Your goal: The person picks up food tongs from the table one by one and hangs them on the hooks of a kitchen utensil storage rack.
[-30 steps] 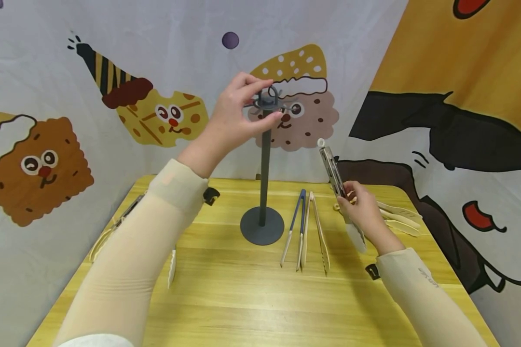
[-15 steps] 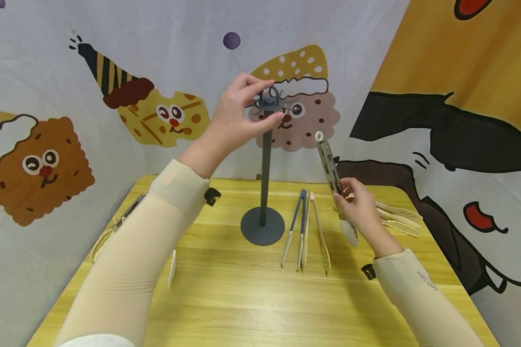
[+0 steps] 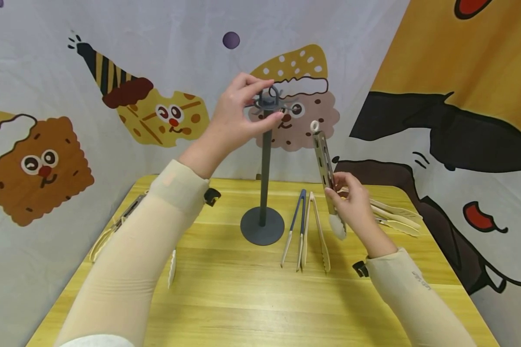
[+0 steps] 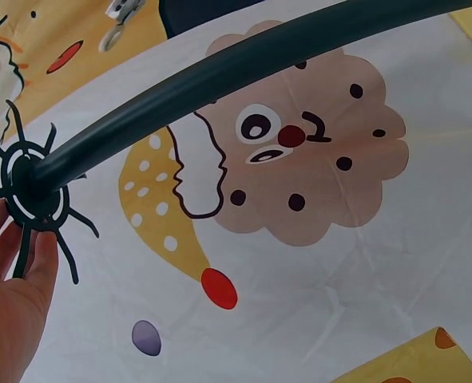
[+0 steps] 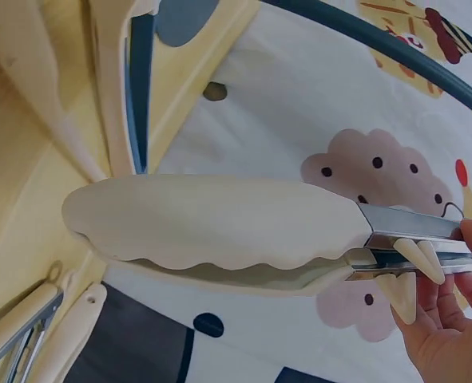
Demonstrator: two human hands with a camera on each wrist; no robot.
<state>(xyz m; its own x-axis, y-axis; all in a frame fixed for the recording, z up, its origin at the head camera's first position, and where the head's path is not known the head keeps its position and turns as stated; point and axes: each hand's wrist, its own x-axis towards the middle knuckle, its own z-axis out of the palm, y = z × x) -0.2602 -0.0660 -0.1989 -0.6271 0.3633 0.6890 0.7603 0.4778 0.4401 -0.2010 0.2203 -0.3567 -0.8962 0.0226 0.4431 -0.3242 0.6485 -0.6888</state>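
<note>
A dark grey stand (image 3: 265, 166) with a round base and a ring of curved hooks at its top rises from the table. My left hand (image 3: 234, 113) holds it at the top; in the left wrist view the fingers lie against the hook ring (image 4: 37, 187). Metal tongs (image 3: 322, 156) with scalloped cream tips are in my right hand (image 3: 353, 200), which grips them around the middle, right of the pole. Their white pull ring points up and the tips point down over the table. In the right wrist view the two cream tips (image 5: 220, 219) lie nearly together.
Blue-handled tongs (image 3: 303, 212) and beige tongs (image 3: 325, 250) lie right of the stand's base. Several beige tongs (image 3: 401, 221) are piled at the right edge of the table (image 3: 243, 308). More tongs (image 3: 123, 217) lie at the left, partly behind the left sleeve. A printed cloth hangs behind.
My right hand has brought the tongs left and slightly up, closer to the stand, and they now stand more upright. The left hand stays at the stand's top.
</note>
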